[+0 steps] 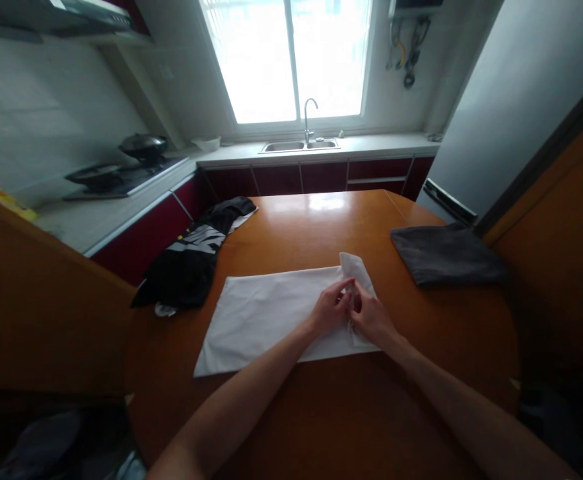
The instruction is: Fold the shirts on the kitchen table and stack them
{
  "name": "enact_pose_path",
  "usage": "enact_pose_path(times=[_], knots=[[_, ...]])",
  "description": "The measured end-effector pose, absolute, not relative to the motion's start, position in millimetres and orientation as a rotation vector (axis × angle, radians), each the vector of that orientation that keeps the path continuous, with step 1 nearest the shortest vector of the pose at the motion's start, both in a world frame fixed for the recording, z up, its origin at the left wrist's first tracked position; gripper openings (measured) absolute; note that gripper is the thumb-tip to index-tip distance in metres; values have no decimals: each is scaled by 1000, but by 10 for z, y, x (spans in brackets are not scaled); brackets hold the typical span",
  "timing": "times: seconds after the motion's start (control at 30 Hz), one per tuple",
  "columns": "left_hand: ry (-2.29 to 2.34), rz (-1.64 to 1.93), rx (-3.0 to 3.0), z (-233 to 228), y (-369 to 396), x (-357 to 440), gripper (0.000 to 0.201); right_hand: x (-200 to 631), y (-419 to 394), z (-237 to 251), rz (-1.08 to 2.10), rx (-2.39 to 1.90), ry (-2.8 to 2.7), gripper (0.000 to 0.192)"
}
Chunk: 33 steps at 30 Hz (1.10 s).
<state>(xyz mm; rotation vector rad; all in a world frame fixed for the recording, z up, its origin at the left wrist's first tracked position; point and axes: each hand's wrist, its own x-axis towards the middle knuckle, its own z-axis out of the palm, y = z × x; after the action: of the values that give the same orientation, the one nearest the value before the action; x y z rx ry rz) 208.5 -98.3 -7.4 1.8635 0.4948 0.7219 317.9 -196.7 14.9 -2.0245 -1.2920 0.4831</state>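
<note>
Forearms (251, 397) stretched over worktop (316, 230). White cloth (261, 310) laid out there, right end turned up, pinched by left hand (328, 310) and right hand (372, 320); rest flat, so most left to be done, apparently.

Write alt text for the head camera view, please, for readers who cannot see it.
A person's left hand and right hand meet over the right end of a white cloth spread on a wooden table. A black printed cloth lies left, a folded grey cloth right; beyond are a sink and window.
</note>
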Motion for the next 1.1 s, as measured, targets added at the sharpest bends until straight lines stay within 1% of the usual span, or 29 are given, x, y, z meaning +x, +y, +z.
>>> enact_pose_path(times=[0.07, 0.1, 0.2, 0.27, 0.37, 0.5, 0.67, 0.8, 0.93, 1.1], knots=[[536, 724, 1874, -93, -963, 2090, 42, 3174, -1983, 142, 476, -2028, -1306, 65], [555, 732, 1885, -103, -953, 2094, 41, 3178, -1993, 139, 470, -2020, -1316, 61], [605, 744, 1913, -121, -927, 2112, 38, 3231, -2024, 137, 452, -1960, -1349, 40], [626, 729, 1932, -120, -921, 2125, 36, 3303, -2038, 146, 426, -1900, -1342, 32], [653, 712, 1975, -113, -927, 2136, 38, 3435, -2043, 175, 352, -1823, -1274, 30], [636, 714, 2018, -109, -942, 2131, 48, 3563, -2026, 213, 309, -1782, -1173, 28], [587, 704, 1899, -90, -955, 2147, 57, 3598, -2006, 195, 328, -1730, -1156, 27], [570, 735, 1790, -21, -964, 2159, 66, 3630, -1991, 181, 264, -1664, -1132, 27], [603, 761, 1688, 206, -950, 2073, 67, 3637, -1980, 221, 165, -1579, -1106, 26], [630, 723, 1575, 708, -919, 1740, 71, 3480, -1995, 242, 123, -1439, -1244, 23]])
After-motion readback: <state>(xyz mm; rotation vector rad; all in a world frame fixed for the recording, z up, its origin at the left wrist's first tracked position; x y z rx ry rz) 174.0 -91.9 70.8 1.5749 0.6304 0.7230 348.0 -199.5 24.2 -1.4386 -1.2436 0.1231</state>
